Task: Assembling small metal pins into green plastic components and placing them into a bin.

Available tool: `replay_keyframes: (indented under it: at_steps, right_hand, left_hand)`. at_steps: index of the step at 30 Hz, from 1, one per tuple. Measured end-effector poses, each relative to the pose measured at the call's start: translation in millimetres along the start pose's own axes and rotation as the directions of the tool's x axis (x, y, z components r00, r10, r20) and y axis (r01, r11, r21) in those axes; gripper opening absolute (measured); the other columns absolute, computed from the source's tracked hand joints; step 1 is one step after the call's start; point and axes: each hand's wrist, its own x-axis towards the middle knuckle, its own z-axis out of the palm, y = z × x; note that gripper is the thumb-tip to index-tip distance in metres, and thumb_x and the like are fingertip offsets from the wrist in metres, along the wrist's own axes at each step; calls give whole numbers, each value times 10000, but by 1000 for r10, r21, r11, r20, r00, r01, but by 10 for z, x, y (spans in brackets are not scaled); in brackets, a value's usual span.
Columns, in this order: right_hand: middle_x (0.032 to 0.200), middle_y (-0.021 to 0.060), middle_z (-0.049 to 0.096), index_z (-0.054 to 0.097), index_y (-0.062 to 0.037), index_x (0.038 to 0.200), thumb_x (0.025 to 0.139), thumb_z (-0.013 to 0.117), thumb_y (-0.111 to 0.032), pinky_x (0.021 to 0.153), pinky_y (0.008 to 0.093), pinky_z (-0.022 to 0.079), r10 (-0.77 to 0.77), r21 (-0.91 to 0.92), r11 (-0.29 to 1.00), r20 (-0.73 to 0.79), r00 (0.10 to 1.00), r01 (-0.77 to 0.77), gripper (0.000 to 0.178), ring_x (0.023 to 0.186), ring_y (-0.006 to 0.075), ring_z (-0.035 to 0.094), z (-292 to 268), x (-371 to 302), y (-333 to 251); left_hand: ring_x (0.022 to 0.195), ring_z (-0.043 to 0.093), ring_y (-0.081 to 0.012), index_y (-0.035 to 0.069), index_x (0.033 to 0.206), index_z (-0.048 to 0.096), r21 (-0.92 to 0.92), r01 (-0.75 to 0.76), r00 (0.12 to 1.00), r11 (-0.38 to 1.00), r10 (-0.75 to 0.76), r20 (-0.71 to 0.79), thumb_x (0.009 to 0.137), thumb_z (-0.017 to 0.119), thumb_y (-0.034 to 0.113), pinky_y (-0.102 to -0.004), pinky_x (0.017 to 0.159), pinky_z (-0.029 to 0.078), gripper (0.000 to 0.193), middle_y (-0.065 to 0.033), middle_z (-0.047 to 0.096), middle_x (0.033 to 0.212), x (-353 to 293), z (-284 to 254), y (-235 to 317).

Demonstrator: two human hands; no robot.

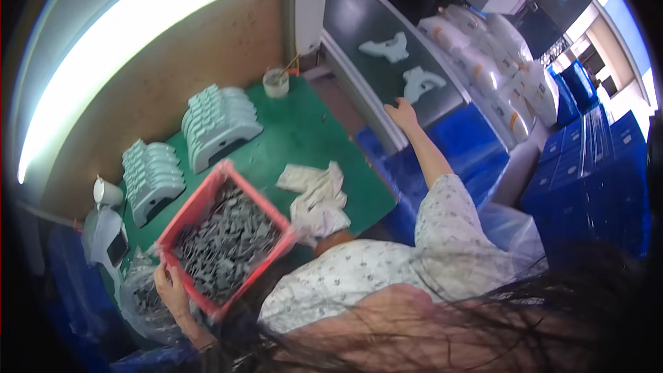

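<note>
My right hand [402, 116] reaches out over the edge of a dark conveyor belt [366, 21], fingers apart and empty. Just beyond its fingertips lies a pale, curved plastic part [419, 83]; a second pale part [387, 48] is farther up the belt. At the left corner of a red basket [257, 195], my left hand [173, 291] rests against the outside, its fingers loosely bent and slightly apart. Many small grey plastic pieces [224, 245] fill the basket. Beside the left hand is a clear plastic bag [141, 304] with more grey pieces.
Two rows of pale curved parts [219, 124] [153, 178] stand on the green table [304, 124]. A white cloth [318, 197], a small tub [276, 83], a white cup [107, 192] and a scale-like device [110, 238] are there too. White sacks [483, 55] and blue boxes [587, 173] stand right.
</note>
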Motion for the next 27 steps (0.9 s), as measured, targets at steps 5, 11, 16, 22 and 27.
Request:
replay_keyframes:
  at_steps: [5, 11, 16, 22, 27]
  right_hand:
    - [1181, 293, 384, 306, -4, 1233, 673, 598, -455, 840, 426, 412, 237, -140, 964, 47, 970, -228, 776, 1032, 406, 466, -88, 755, 442]
    - [1056, 251, 434, 331, -64, 1207, 658, 635, -274, 725, 426, 457, -7, -220, 975, -2, 1000, 7, 662, 882, 398, 534, -101, 891, 875]
    - [990, 180, 480, 441, -35, 1132, 615, 660, -162, 798, 365, 415, -388, 377, 868, 111, 915, 322, 575, 948, 315, 489, -378, -209, 330]
    - [1006, 111, 542, 488, -23, 1098, 672, 644, -130, 706, 280, 452, -602, 678, 734, 677, 424, -40, 466, 872, 158, 539, -374, -790, -275]
    - [938, 159, 571, 572, -55, 965, 636, 630, -223, 748, 335, 453, -576, 358, 807, 305, 759, 469, 374, 871, 290, 557, 37, 920, -208]
  left_hand:
    - [819, 509, -207, -29, 961, 515, -343, -158, 977, 926, 197, 79, 722, 523, 24, -304, 730, 410, 245, -111, 530, 881, 9, 718, 1148]
    - [831, 555, -203, -19, 1011, 523, -614, -95, 840, 784, 394, 373, 734, 563, 100, -276, 694, 446, 303, -110, 564, 929, 227, 1992, 2401]
    - [1047, 470, -214, 29, 1236, 319, -756, 492, 621, 432, 435, 652, 822, 529, 176, -334, 841, 421, 488, -134, 447, 1182, 276, 2654, 3505]
    - [990, 501, -222, 61, 1250, 273, -633, 771, 616, -70, 335, 713, 837, 483, 213, -378, 782, 453, 488, -108, 467, 1148, 157, 2860, 3679]
    - [970, 518, -237, 24, 1228, 318, -687, 721, 668, 91, 170, 724, 798, 495, 169, -379, 748, 457, 487, -109, 470, 1142, -15, 2422, 3342]
